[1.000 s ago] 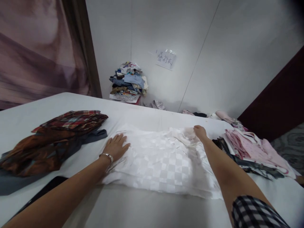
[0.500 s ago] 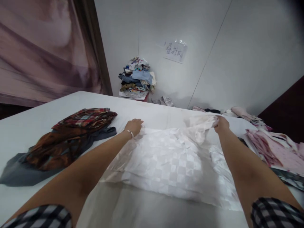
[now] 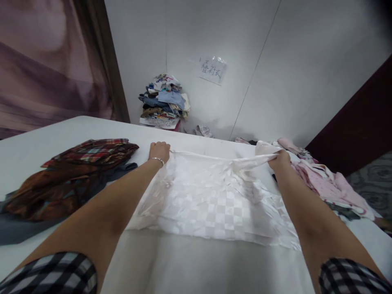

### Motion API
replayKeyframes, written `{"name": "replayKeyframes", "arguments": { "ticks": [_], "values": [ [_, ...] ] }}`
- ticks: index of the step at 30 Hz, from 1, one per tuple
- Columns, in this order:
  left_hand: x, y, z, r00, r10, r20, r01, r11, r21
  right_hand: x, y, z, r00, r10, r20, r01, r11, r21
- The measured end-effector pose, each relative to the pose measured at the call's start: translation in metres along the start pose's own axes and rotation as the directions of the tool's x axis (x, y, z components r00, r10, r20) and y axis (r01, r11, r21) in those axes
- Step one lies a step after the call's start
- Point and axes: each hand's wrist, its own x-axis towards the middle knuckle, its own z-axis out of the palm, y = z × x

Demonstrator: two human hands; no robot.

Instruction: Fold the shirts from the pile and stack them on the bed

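My left hand [image 3: 159,150] is curled into a fist, pinching the far edge of the white checkered garment [image 3: 214,204] at about eleven o'clock. My right hand [image 3: 279,160] is closed the same way on the far edge at one o'clock, and the cloth runs taut and slightly lifted between the two. The rest of the garment lies flat on the white table [image 3: 199,265], dead centre before me. A plaid and brown clothes pile [image 3: 70,175] sits at nine o'clock, near my left forearm. Pink garments [image 3: 327,185] lie at three o'clock, just beside my right wrist. Against the wall at twelve o'clock stands a stack of folded clothes [image 3: 163,102], a paper sign [image 3: 211,70] to its right.
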Motion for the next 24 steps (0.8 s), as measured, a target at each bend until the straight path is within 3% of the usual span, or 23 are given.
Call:
{"name": "replayKeyframes", "arguments": {
  "ticks": [3, 5, 10, 12, 16, 20, 24],
  "values": [
    [-0.013, -0.008, -0.02, 0.993, -0.009, -0.12, 0.006, 1.0, -0.019, -0.022, -0.023, 0.001, 0.994, 0.064, -0.089, -0.045, 0.978, 0.203],
    [-0.028, -0.012, -0.031, 0.986, 0.018, -0.165, -0.026, 0.999, -0.043, -0.047, -0.033, -0.011, 0.994, 0.026, -0.104, -0.002, 0.974, 0.225],
    [-0.088, -0.018, -0.037, 0.974, 0.126, -0.186, -0.144, 0.986, -0.083, -0.135, -0.034, -0.077, 0.982, -0.05, -0.183, 0.087, 0.977, 0.197],
    [-0.116, -0.02, -0.03, 0.974, 0.173, -0.143, -0.186, 0.979, -0.081, -0.173, -0.028, -0.107, 0.979, 0.033, -0.203, 0.001, 0.986, 0.166],
    [-0.158, -0.024, -0.006, 0.983, 0.18, -0.025, -0.182, 0.977, -0.115, -0.233, -0.012, -0.153, 0.942, 0.302, -0.148, -0.295, 0.953, 0.068],
    [-0.172, -0.026, 0.004, 0.994, 0.107, 0.04, -0.103, 0.992, -0.073, -0.259, -0.009, -0.175, 0.89, 0.444, -0.104, -0.445, 0.895, 0.013],
    [-0.173, -0.022, -0.005, 0.998, 0.053, 0.018, -0.051, 0.997, -0.057, -0.256, -0.029, -0.18, 0.915, 0.397, -0.068, -0.389, 0.915, 0.106]
  ]
}}
